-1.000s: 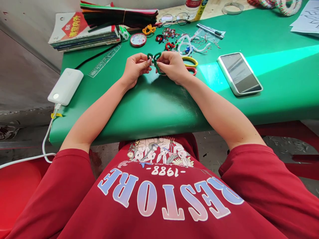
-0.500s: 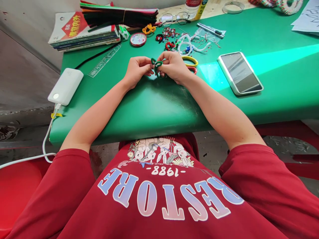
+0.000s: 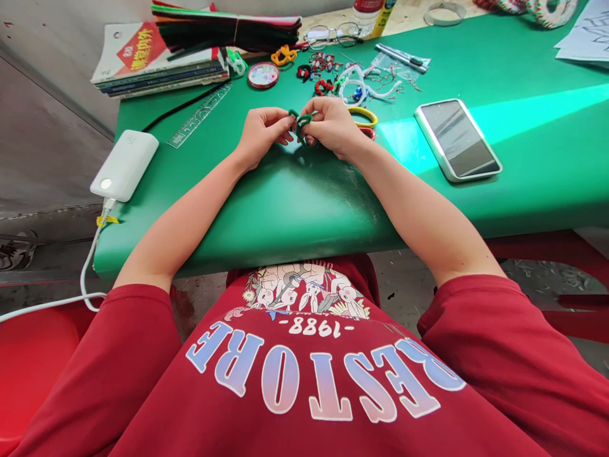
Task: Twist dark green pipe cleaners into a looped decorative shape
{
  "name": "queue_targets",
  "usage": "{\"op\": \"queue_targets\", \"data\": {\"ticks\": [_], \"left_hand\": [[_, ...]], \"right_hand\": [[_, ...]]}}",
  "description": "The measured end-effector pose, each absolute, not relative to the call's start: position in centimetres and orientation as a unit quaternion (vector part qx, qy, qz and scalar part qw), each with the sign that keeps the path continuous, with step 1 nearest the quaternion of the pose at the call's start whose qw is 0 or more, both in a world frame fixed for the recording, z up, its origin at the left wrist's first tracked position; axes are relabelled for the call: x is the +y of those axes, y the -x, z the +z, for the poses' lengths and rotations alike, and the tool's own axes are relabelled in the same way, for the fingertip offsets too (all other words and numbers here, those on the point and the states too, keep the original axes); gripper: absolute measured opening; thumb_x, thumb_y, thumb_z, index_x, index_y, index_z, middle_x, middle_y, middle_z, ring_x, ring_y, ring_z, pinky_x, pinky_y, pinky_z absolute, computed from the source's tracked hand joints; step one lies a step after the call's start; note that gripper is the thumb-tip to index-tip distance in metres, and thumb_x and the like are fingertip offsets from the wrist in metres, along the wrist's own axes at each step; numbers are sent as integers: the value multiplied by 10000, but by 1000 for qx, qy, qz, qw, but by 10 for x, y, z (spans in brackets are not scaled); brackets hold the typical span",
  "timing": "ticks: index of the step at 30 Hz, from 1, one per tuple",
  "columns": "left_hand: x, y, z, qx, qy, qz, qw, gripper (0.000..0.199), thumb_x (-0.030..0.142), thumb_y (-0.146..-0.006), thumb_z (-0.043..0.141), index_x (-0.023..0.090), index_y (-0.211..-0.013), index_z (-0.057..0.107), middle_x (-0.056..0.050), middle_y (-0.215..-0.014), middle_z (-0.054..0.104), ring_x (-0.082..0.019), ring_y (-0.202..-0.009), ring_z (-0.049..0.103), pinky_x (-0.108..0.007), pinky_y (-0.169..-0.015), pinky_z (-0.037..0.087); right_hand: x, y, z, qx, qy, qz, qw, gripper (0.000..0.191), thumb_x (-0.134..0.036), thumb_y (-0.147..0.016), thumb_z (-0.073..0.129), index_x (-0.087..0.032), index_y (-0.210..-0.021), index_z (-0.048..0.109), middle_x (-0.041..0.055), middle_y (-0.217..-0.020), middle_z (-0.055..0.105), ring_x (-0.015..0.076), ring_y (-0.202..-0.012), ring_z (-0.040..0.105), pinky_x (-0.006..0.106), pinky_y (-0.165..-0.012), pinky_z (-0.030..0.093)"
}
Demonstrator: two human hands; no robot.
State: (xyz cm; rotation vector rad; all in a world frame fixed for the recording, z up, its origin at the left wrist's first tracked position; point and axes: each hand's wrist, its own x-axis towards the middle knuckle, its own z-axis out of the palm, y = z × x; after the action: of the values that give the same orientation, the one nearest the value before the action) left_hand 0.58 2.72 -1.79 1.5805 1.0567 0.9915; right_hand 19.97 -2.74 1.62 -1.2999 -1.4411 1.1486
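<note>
A small dark green fuzzy piece (image 3: 301, 122), bent into loops, is held between my hands above the green table (image 3: 266, 209). My left hand (image 3: 264, 134) pinches its left side with thumb and forefinger. On the other side, my right hand (image 3: 328, 125) has its fingers closed on the loops, partly hiding them. Scissors with a yellow and a red handle loop (image 3: 363, 117) lie just beyond my right hand; their blades are hidden.
Behind my hands lie a round tin (image 3: 263, 75), an orange fuzzy piece (image 3: 284, 56), white fuzzy loops (image 3: 354, 82) and glasses (image 3: 333, 36). A phone (image 3: 459, 139) is at right; a power bank (image 3: 124, 166), ruler (image 3: 200, 117) and stacked books (image 3: 162, 79) are at left.
The green loops have turned slightly between my fingers, and their lower part sits a little further right. Both hands keep nearly the same place and grip.
</note>
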Motion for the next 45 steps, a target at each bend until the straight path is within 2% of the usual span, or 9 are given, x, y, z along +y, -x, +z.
{"op": "queue_targets", "data": {"ticks": [4, 10, 14, 18, 22, 26, 32, 36, 45], "left_hand": [[22, -10, -14, 435, -648, 410, 471, 291, 382, -1091, 1071, 274, -958, 836, -36, -826, 807, -320, -1037, 945, -396, -967, 795], [19, -11, -10, 431, -649, 415, 469, 290, 397, -1075, 1059, 295, -956, 815, -32, -781, 768, -341, -1040, 938, -453, -999, 809], [27, -10, -18, 430, -643, 427, 468, 338, 420, -1053, 1048, 305, -915, 762, -29, -804, 770, -321, -1020, 925, -422, -978, 802], [36, -9, -26, 431, -634, 439, 469, 310, 404, -1066, 998, 314, -917, 741, -38, -862, 799, -312, -1057, 924, -389, -970, 784], [35, -10, -24, 436, -628, 433, 477, 319, 355, -1062, 976, 320, -876, 720, -44, -885, 815, -322, -1087, 929, -402, -996, 784], [30, -10, -19, 427, -633, 420, 490, 338, 329, -1012, 1002, 324, -850, 706, -46, -844, 797, -346, -1135, 928, -426, -1047, 790], [28, -10, -21, 426, -634, 421, 489, 192, 337, -990, 1039, 312, -989, 848, -50, -875, 845, -368, -1156, 941, -447, -1053, 817], [26, -11, -19, 436, -626, 433, 480, 188, 302, -997, 1027, 325, -1161, 939, -35, -893, 880, -365, -1115, 950, -443, -1003, 833], [16, -16, -7, 423, -638, 417, 490, 204, 171, -976, 1029, 284, -1100, 912, -31, -892, 876, -352, -1123, 944, -419, -1001, 808]], "right_hand": [[-26, -200, 15, -582, 524, 453, 426, 401, -149, -879, 954, -332, -826, 602, -73, -705, 624, 215, -776, 539, 380, -853, 453], [-24, -197, 14, -576, 515, 456, 442, 412, 9, -926, 832, -317, -825, 600, -83, -729, 599, 190, -766, 552, 362, -874, 484], [-22, -199, 11, -575, 509, 465, 441, 377, -118, -941, 922, -320, -846, 618, -54, -774, 637, 206, -789, 560, 374, -854, 508], [-18, -203, 6, -571, 508, 464, 448, 418, -290, -839, 1014, -335, -818, 599, -9, -874, 725, 228, -784, 579, 429, -866, 550], [-17, -203, 5, -572, 503, 464, 452, 341, -289, -757, 972, -342, -792, 637, -1, -898, 761, 237, -825, 589, 441, -890, 570], [-19, -202, 5, -569, 507, 462, 453, 335, -244, -773, 950, -344, -765, 630, 7, -876, 773, 252, -859, 624, 437, -887, 569], [-22, -198, 9, -570, 531, 439, 448, 336, -58, -850, 809, -335, -750, 648, -37, -737, 685, 220, -752, 577, 414, -847, 536], [-23, -199, 12, -575, 543, 427, 438, 358, -43, -896, 823, -320, -761, 642, -51, -726, 693, 201, -730, 544, 396, -837, 516], [-24, -198, 8, -586, 534, 417, 444, 402, -106, -895, 923, -346, -755, 632, -50, -749, 706, 235, -756, 559, 436, -870, 540]]}}
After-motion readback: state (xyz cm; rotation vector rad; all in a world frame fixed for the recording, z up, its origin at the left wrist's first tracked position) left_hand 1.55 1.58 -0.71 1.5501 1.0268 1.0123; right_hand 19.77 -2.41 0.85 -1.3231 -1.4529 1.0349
